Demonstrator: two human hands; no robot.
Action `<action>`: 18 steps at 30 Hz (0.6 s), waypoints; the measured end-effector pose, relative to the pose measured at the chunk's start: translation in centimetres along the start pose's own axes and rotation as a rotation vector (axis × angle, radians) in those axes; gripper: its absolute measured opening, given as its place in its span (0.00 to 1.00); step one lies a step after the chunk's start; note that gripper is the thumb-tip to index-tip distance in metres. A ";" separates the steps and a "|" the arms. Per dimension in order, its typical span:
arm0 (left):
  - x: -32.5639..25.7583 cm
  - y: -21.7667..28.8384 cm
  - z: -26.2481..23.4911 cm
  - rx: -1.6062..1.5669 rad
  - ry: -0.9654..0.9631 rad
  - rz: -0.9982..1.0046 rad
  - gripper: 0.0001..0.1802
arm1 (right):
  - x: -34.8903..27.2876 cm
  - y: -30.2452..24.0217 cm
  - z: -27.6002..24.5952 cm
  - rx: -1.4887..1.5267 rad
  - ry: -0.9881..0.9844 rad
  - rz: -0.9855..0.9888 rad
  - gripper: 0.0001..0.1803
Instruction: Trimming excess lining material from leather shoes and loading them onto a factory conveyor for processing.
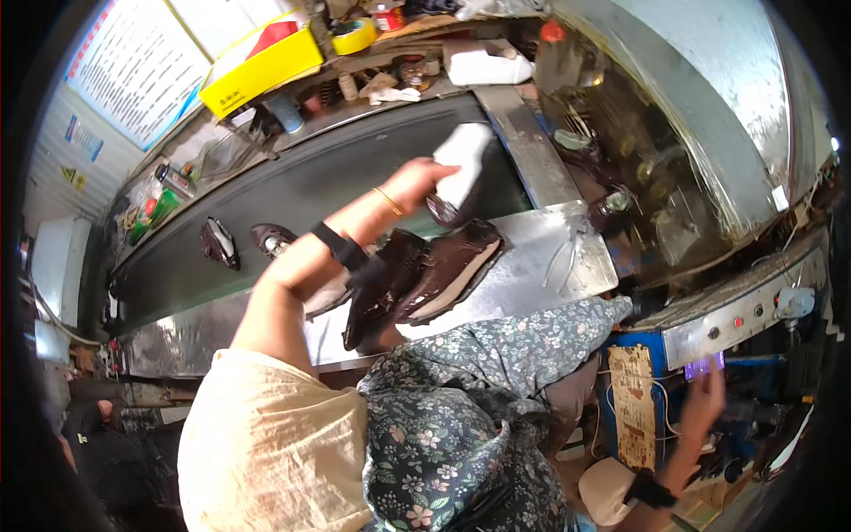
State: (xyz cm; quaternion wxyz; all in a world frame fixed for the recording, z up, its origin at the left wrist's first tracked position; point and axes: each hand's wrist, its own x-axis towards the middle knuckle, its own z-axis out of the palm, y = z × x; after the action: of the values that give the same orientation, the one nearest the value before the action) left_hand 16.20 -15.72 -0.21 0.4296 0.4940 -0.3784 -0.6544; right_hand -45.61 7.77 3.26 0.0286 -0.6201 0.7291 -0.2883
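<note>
White-soled shoe [463, 161] is showing against the R end of the dark belt [355, 164], long axis slanting: brown end pointing down toward the person and a bit L, white end pointing up and away, slightly R. L hand [415, 188] is clamping it, fingers wrapping its L flank abt midway, so the shoe is lying just R of the grip, its axis running across the forearm's line; can't tell if it's touching the belt. Just below, nearer the body, two brown shoes [454, 269] are resting side by side on the metal table [581, 257], slanting much the same way. Farther L, a small brown shoe [220, 244] is sitting alone on the belt. R hand [703, 403] is blurring well apart, low R, nr a purple rectangle [706, 365] under the control panel [740, 324]; touching or not, fingers apart or together, can't tell. L is clearly being the nearer hand.
</note>
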 end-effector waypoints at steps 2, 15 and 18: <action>-5.4 2.1 7.3 0.319 -0.116 0.099 0.35 | 1.3 -6.6 6.4 0.547 -0.124 0.048 0.29; -12.0 -11.8 21.4 0.533 -0.650 0.488 0.54 | -5.4 -21.3 10.1 0.633 -0.510 0.081 0.25; -12.3 -13.0 21.9 0.545 -0.564 0.373 0.52 | -5.3 -20.7 11.3 0.528 -0.428 0.021 0.24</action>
State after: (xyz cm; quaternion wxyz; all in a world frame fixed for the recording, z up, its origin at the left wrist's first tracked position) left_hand -5.80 1.83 -3.31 0.2739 0.3144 -0.7227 -0.5511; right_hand -21.49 6.96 1.65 0.3436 -0.6302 0.6131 -0.3300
